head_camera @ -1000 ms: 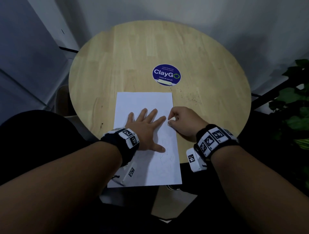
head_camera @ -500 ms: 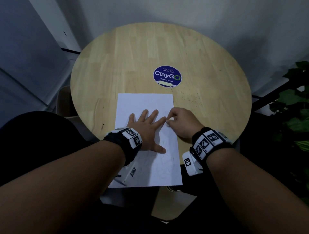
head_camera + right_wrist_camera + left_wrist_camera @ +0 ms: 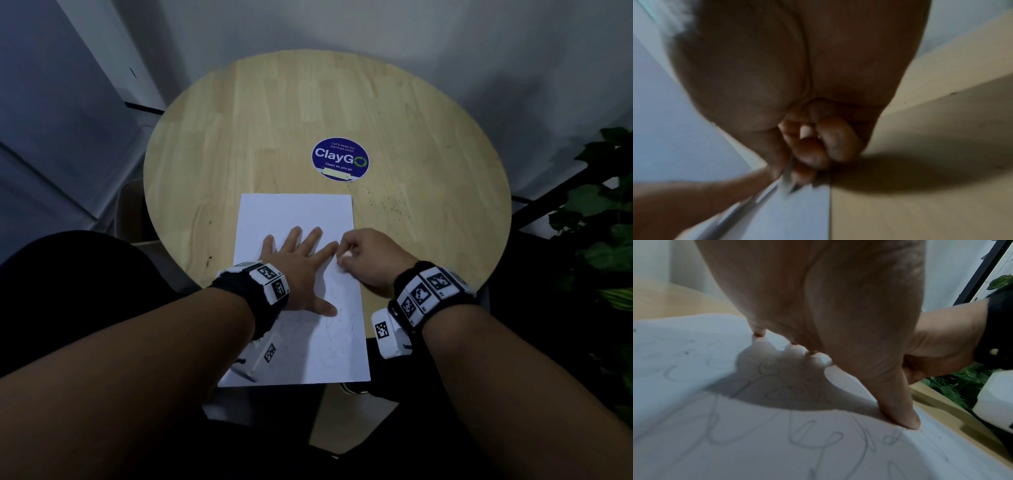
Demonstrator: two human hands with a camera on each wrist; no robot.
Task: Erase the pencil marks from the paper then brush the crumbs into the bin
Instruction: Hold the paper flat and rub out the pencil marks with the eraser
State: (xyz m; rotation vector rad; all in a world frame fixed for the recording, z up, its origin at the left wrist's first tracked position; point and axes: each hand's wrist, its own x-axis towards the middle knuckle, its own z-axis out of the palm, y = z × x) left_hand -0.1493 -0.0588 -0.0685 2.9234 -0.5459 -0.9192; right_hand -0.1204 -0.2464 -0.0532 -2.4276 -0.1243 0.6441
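The paper [image 3: 301, 291] lies on the round worktop [image 3: 274, 113] at its 6 o'clock edge, its near end hanging past the rim toward the person. The left hand [image 3: 298, 270] lies flat on the sheet's middle, its grip wide, fingers spread toward 12 to 1 o'clock and thumb [image 3: 898, 410] pressed down at about 4; that spread likely pins a broad patch so the sheet neither slides nor buckles under rubbing. The right hand [image 3: 366, 257] sits at the paper's 3 o'clock edge, just beside the left fingertips, its grip narrow and pinched around a small white eraser [image 3: 346, 254]. Working close to the pinning fingers looks deliberate: the paper is tautest there. The right wrist view is blurred, so whether the eraser touches the sheet cannot be told. Pencil marks [image 3: 813, 439] remain in faint loops near the thumb and toward the person, so erasing looks far from done. Dark crumbs [image 3: 387, 202] speckle the worktop at about 2 o'clock from the paper, below a blue sticker [image 3: 340, 159]. No bin is clearly visible.
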